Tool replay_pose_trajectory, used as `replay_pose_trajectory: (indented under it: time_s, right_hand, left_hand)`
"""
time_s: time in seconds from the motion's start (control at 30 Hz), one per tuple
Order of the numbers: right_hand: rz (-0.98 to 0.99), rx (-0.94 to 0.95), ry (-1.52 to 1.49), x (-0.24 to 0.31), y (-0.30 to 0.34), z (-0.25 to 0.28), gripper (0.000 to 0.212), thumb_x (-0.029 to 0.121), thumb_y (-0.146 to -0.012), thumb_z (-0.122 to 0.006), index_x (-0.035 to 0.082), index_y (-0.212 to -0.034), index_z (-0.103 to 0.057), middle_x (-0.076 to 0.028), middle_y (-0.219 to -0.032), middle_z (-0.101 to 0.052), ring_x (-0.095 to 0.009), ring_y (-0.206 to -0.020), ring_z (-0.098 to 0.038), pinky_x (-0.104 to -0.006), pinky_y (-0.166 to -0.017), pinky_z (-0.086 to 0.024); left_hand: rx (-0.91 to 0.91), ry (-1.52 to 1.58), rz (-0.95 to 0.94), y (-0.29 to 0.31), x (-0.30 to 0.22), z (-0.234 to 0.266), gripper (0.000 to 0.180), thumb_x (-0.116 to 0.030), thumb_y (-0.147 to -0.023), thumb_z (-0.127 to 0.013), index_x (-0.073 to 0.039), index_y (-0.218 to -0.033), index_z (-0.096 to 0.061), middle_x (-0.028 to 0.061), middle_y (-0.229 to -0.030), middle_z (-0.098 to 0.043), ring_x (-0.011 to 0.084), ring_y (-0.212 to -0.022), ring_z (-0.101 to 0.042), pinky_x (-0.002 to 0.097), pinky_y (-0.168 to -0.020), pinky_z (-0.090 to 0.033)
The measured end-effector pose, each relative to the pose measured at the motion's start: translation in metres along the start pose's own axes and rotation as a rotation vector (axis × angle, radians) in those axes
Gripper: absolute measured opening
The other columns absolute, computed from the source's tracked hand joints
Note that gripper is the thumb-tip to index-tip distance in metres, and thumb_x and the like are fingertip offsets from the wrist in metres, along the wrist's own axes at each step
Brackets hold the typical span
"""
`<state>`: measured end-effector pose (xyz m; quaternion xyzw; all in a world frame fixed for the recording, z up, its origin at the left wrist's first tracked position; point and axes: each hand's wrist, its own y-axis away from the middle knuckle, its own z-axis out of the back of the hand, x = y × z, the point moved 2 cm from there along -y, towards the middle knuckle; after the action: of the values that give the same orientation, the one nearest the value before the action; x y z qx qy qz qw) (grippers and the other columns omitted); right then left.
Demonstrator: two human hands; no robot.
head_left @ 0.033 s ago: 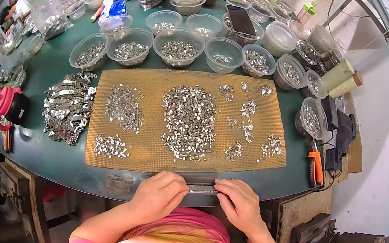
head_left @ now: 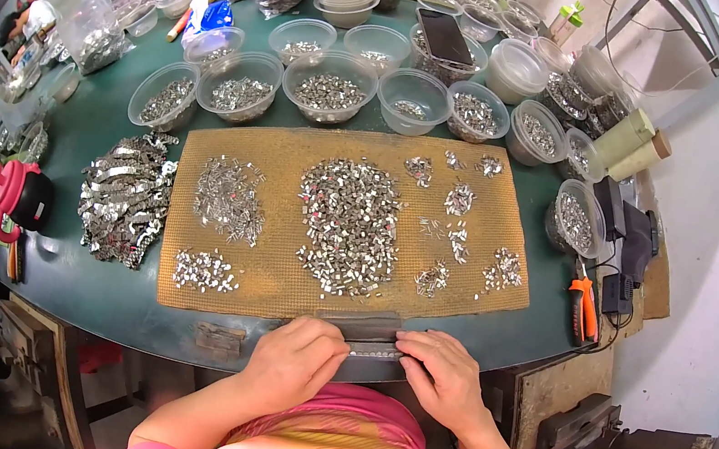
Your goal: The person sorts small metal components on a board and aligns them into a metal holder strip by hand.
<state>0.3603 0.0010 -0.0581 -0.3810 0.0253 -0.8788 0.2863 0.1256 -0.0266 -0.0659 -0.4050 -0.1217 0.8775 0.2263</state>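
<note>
At the table's front edge, my left hand [head_left: 295, 358] and my right hand [head_left: 441, 374] pinch the two ends of a narrow dark strip [head_left: 373, 351] with a row of small silvery pieces along it. The fingers of both hands are closed, and the fingertips partly hide the strip's ends. Just beyond it lies a dark flat block [head_left: 364, 324]. Past my hands, a tan textured mat [head_left: 268, 290] carries a large central heap of small metal pieces [head_left: 347, 227], a heap of thinner pieces [head_left: 231, 199] on the left, and several small piles on the right.
Clear plastic bowls [head_left: 330, 87] of metal parts line the mat's far side. Linked metal bands [head_left: 126, 196] and a pink-and-black cup [head_left: 19, 193] stand left. Orange-handled pliers [head_left: 584, 309] lie right. A phone [head_left: 446, 36] rests on a bowl. Other people work at the far side.
</note>
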Motion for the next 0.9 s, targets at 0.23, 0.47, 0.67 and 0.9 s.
replay_pose_trajectory:
  time_s: [0.23,0.47,0.67,0.9]
  right_hand:
    - [0.020,0.012,-0.004,-0.002,0.002,0.003,0.025,0.004,-0.087,-0.074,0.004,-0.112,-0.071,-0.012,-0.115,-0.075,-0.031,-0.103,-0.073,-0.0448,-0.099,-0.054]
    - [0.065,0.030,0.079,-0.007,0.014,0.010,0.038,0.014,-0.089,-0.076,0.006,-0.125,-0.069,-0.014,-0.124,-0.070,-0.032,-0.110,-0.069,-0.0462,-0.098,-0.054]
    - [0.162,0.089,0.210,-0.009,0.022,0.006,0.055,0.019,-0.082,-0.081,0.008,-0.134,-0.065,-0.014,-0.137,-0.063,-0.034,-0.119,-0.064,-0.0471,-0.100,-0.052]
    - [0.001,0.160,-0.010,-0.023,0.013,0.015,0.064,0.027,-0.084,-0.082,0.008,-0.141,-0.060,-0.016,-0.135,-0.064,-0.035,-0.125,-0.061,-0.0475,-0.105,-0.046]
  left_hand:
    - [-0.050,-0.152,-0.101,0.000,-0.007,-0.007,0.023,-0.001,-0.078,-0.079,-0.004,-0.098,-0.068,0.0082,-0.096,-0.066,0.0267,-0.085,-0.068,0.0361,-0.071,-0.057]
    - [0.041,-0.073,-0.170,0.009,0.008,0.003,0.038,-0.009,-0.078,-0.082,-0.004,-0.115,-0.072,0.0090,-0.106,-0.067,0.0274,-0.096,-0.069,0.0374,-0.080,-0.058]
    - [0.034,-0.174,-0.216,0.018,0.014,-0.002,0.045,-0.010,-0.076,-0.079,-0.010,-0.120,-0.074,0.0087,-0.112,-0.067,0.0276,-0.102,-0.066,0.0394,-0.082,-0.058]
    - [0.084,-0.173,-0.237,0.007,0.021,0.004,0.043,-0.011,-0.077,-0.084,-0.010,-0.119,-0.074,0.0084,-0.108,-0.069,0.0289,-0.095,-0.066,0.0392,-0.078,-0.057]
